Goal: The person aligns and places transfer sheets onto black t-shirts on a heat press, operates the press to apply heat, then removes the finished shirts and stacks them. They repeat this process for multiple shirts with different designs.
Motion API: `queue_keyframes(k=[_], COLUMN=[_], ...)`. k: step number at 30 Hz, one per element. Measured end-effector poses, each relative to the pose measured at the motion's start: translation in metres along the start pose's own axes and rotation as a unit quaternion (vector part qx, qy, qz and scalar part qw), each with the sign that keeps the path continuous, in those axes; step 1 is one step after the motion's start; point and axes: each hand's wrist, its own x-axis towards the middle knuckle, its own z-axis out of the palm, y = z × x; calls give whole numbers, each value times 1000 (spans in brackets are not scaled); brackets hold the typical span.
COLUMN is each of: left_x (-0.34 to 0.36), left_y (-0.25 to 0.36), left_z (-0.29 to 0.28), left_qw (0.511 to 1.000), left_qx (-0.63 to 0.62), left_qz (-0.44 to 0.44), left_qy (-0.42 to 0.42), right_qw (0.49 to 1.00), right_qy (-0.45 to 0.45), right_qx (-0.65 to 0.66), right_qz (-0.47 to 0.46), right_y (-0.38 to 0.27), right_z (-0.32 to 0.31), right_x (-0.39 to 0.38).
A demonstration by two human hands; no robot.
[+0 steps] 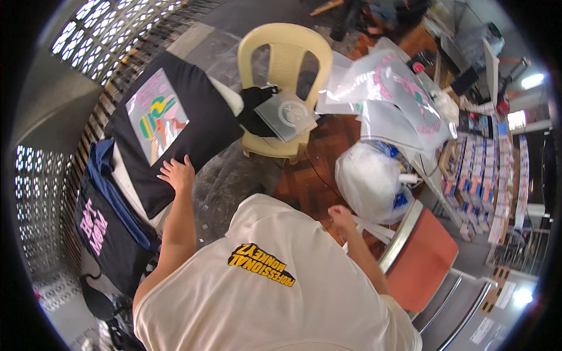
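Note:
My left hand lies with fingers spread on a black garment stretched over a board at the left. Just beyond its fingertips, a clear transfer film with a green, yellow, pink and brown print rests on the cloth. My right hand hangs in the air near a plastic bag, its fingers curled in and nothing visible in them. On a cream plastic chair ahead sit a stack of clear film sheets with a pale round design and a bunched black cloth.
More printed films cover a table at the right. Below them stands a stuffed clear plastic bag. A red-topped table is close on my right. Another black shirt with pink lettering hangs at left, before a pierced block wall.

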Motion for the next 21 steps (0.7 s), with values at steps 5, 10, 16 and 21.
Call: queue_keyframes(k=[5,10,16,21], left_x=[-50,-147,-174,-137], left_y=[155,402,614,698], left_z=[13,-30,-83,-109], left_qw=[896,674,550,472], left_qx=[-187,-322,-275,-158], left_qz=[401,660,770,867], left_qy=[-41,-79,169,-35], right_qw=[994,993,964,963], right_qy=[15,18,216,239], right_qx=[101,78,144,89], right_qz=[27,81,-60,-86], right_y=[105,18,-93,-219], right_z=[52,34,-69,-187], right_x=[-108,-119,-39,31])
